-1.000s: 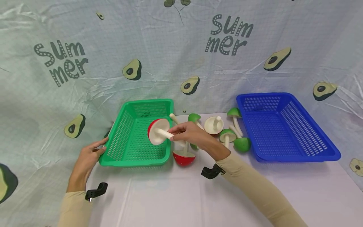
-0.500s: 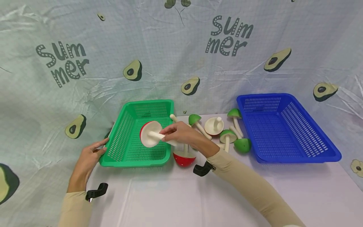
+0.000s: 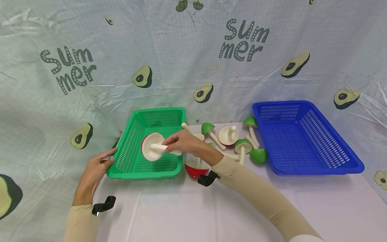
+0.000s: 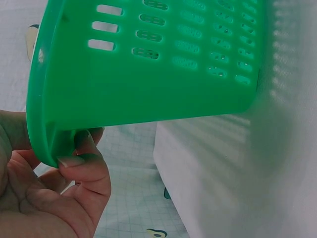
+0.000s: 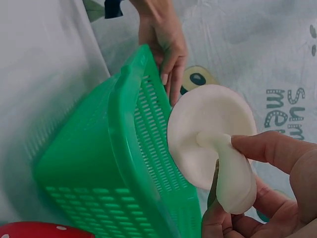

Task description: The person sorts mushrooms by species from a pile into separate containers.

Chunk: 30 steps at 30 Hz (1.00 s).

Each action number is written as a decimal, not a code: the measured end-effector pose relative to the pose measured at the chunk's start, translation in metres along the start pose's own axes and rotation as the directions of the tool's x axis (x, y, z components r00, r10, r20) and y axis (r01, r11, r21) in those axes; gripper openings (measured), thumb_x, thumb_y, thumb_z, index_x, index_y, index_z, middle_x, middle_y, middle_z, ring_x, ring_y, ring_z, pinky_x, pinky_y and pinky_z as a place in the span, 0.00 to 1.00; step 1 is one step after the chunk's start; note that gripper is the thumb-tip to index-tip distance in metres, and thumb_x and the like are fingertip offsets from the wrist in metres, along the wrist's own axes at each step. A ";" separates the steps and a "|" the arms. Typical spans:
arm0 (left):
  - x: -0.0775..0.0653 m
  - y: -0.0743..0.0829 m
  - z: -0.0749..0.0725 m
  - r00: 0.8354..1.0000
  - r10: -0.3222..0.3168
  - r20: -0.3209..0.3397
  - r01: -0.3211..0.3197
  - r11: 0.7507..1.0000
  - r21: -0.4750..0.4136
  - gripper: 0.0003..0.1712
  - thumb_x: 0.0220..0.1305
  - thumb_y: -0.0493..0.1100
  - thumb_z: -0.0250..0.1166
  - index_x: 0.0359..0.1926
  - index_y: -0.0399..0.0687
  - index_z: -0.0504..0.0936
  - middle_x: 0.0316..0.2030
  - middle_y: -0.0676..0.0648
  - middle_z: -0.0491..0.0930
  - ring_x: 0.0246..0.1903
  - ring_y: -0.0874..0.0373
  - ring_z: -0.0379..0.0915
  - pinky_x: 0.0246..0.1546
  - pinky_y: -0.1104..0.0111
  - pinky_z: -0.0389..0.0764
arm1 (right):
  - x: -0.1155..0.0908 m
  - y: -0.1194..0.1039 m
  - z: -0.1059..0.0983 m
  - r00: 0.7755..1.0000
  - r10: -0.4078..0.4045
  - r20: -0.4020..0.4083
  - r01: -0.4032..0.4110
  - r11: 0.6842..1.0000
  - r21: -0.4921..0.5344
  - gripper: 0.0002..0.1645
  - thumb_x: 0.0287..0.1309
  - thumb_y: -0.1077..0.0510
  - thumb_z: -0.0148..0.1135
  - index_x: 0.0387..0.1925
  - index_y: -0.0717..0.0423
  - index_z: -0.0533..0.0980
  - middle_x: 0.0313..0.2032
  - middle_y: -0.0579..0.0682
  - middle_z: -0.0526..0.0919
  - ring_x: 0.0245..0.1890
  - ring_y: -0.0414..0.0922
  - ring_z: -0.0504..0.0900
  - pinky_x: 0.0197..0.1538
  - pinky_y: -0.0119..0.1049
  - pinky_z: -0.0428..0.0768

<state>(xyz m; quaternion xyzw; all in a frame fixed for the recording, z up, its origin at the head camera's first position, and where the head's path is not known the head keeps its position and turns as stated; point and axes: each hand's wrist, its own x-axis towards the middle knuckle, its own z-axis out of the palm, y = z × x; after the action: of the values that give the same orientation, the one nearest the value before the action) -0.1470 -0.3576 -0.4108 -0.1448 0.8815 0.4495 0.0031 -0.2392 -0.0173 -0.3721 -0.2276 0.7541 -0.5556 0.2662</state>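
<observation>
My right hand (image 3: 188, 144) pinches a toy mushroom (image 3: 149, 154) by its white stem, over the green basket (image 3: 145, 175). Its cap tilts left, showing the pale underside and a thin red edge. Thumb and fingers press both sides of the stem (image 5: 235, 173) in the right wrist view. At the basket's left front corner, my left hand (image 3: 94, 171) grips the rim. The left wrist view shows those fingers curled about the rim's edge (image 4: 39, 99). Just right of the basket lies a red-capped mushroom (image 3: 196, 172) with white dots, partly behind my right wrist.
Several green-capped mushrooms, one of them a dotted one (image 3: 258, 156), lie between the baskets. Among them is an upturned red-edged mushroom (image 3: 225, 136). A blue basket (image 3: 290, 144) stands at the right. Behind everything hangs a sheet (image 3: 169, 60) printed with avocados.
My right hand has moved left with the mushroom, from the green basket's right side to over its middle, slightly lower. My left hand stays on the rim.
</observation>
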 end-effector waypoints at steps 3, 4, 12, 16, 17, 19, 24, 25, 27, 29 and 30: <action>0.000 -0.002 0.000 1.000 -0.001 0.004 0.001 1.000 -0.004 0.29 0.79 0.45 0.53 0.77 0.51 0.64 0.57 0.34 0.73 0.41 0.61 0.74 0.37 0.74 0.77 | 0.004 -0.001 0.005 1.000 0.005 -0.001 -0.005 1.000 -0.013 0.13 0.60 0.58 0.72 0.47 0.50 0.88 0.43 0.44 0.88 0.44 0.42 0.81 0.45 0.35 0.79; 0.000 -0.002 0.001 1.000 -0.002 0.006 0.002 1.000 -0.004 0.29 0.79 0.45 0.53 0.77 0.51 0.64 0.58 0.34 0.73 0.41 0.62 0.74 0.37 0.74 0.77 | 0.005 -0.001 0.006 1.000 0.008 -0.001 -0.008 1.000 -0.016 0.12 0.60 0.58 0.72 0.46 0.50 0.88 0.43 0.44 0.87 0.44 0.43 0.81 0.45 0.35 0.79; 0.001 -0.004 0.002 1.000 -0.015 0.004 0.015 1.000 -0.012 0.29 0.79 0.43 0.52 0.77 0.50 0.64 0.60 0.32 0.71 0.42 0.59 0.74 0.37 0.74 0.77 | 0.018 -0.003 0.019 0.999 0.032 -0.005 -0.033 0.998 -0.044 0.11 0.59 0.60 0.72 0.44 0.52 0.89 0.40 0.44 0.88 0.42 0.41 0.81 0.44 0.33 0.79; 0.001 -0.004 0.001 1.000 -0.020 0.002 0.020 1.000 -0.013 0.29 0.79 0.43 0.52 0.77 0.50 0.64 0.61 0.32 0.71 0.44 0.58 0.73 0.37 0.75 0.77 | 0.023 -0.006 0.024 0.999 0.045 -0.008 -0.045 0.996 -0.080 0.10 0.59 0.60 0.73 0.43 0.52 0.89 0.39 0.43 0.88 0.44 0.39 0.80 0.46 0.32 0.78; 0.001 -0.004 0.001 1.000 -0.021 0.002 0.021 1.000 -0.015 0.29 0.79 0.43 0.52 0.77 0.50 0.64 0.61 0.32 0.71 0.44 0.58 0.73 0.37 0.74 0.77 | 0.024 -0.007 0.025 0.999 0.050 -0.009 -0.051 0.995 -0.089 0.10 0.59 0.60 0.73 0.43 0.52 0.89 0.39 0.43 0.88 0.44 0.39 0.79 0.46 0.31 0.78; 0.000 -0.003 0.001 1.000 -0.020 0.000 0.020 1.000 -0.017 0.29 0.79 0.43 0.52 0.77 0.50 0.64 0.61 0.33 0.71 0.43 0.59 0.73 0.37 0.74 0.77 | 0.027 -0.008 0.027 0.998 0.060 -0.010 -0.061 0.993 -0.101 0.09 0.59 0.60 0.73 0.42 0.52 0.89 0.39 0.42 0.88 0.45 0.38 0.79 0.47 0.31 0.78; 0.001 -0.002 0.000 1.000 -0.023 -0.008 0.022 1.000 -0.017 0.29 0.78 0.43 0.53 0.77 0.50 0.64 0.60 0.33 0.71 0.43 0.59 0.73 0.37 0.74 0.76 | 0.034 -0.010 0.033 0.995 0.092 -0.030 -0.095 0.988 -0.124 0.06 0.58 0.60 0.73 0.37 0.49 0.90 0.41 0.41 0.87 0.48 0.39 0.77 0.47 0.33 0.78; 0.001 -0.001 0.000 1.000 -0.025 -0.010 0.025 1.000 -0.017 0.29 0.78 0.43 0.53 0.77 0.50 0.64 0.60 0.33 0.71 0.43 0.59 0.72 0.37 0.74 0.76 | 0.035 -0.010 0.035 0.995 0.095 -0.034 -0.099 0.987 -0.125 0.06 0.57 0.60 0.74 0.37 0.49 0.90 0.42 0.41 0.87 0.49 0.39 0.77 0.47 0.34 0.78; 0.001 -0.001 0.001 1.000 -0.026 -0.008 0.026 1.000 -0.015 0.29 0.79 0.43 0.53 0.77 0.51 0.64 0.61 0.34 0.70 0.45 0.57 0.72 0.38 0.75 0.75 | 0.037 -0.010 0.037 0.994 0.101 -0.036 -0.105 0.986 -0.127 0.05 0.57 0.60 0.74 0.36 0.50 0.90 0.42 0.41 0.87 0.49 0.39 0.77 0.47 0.34 0.78; 0.002 -0.001 0.001 1.000 -0.023 -0.006 0.023 1.000 -0.011 0.29 0.78 0.43 0.53 0.77 0.51 0.64 0.62 0.34 0.70 0.46 0.56 0.71 0.38 0.75 0.75 | 0.039 -0.011 0.040 0.994 0.105 -0.035 -0.108 0.986 -0.125 0.05 0.56 0.60 0.74 0.36 0.51 0.90 0.42 0.42 0.87 0.49 0.39 0.77 0.47 0.34 0.78; 0.002 -0.001 0.000 1.000 -0.019 -0.004 0.019 1.000 -0.010 0.29 0.79 0.43 0.53 0.77 0.51 0.64 0.62 0.34 0.69 0.46 0.55 0.71 0.38 0.75 0.74 | 0.040 -0.011 0.041 0.994 0.108 -0.033 -0.111 0.986 -0.120 0.05 0.56 0.60 0.74 0.36 0.51 0.90 0.42 0.42 0.87 0.49 0.39 0.78 0.47 0.34 0.78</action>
<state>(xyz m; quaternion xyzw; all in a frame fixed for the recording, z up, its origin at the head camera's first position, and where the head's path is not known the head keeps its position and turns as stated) -0.1488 -0.3580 -0.4118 -0.1542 0.8777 0.4537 0.0050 -0.2419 -0.0749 -0.3774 -0.1942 0.8015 -0.4959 0.2719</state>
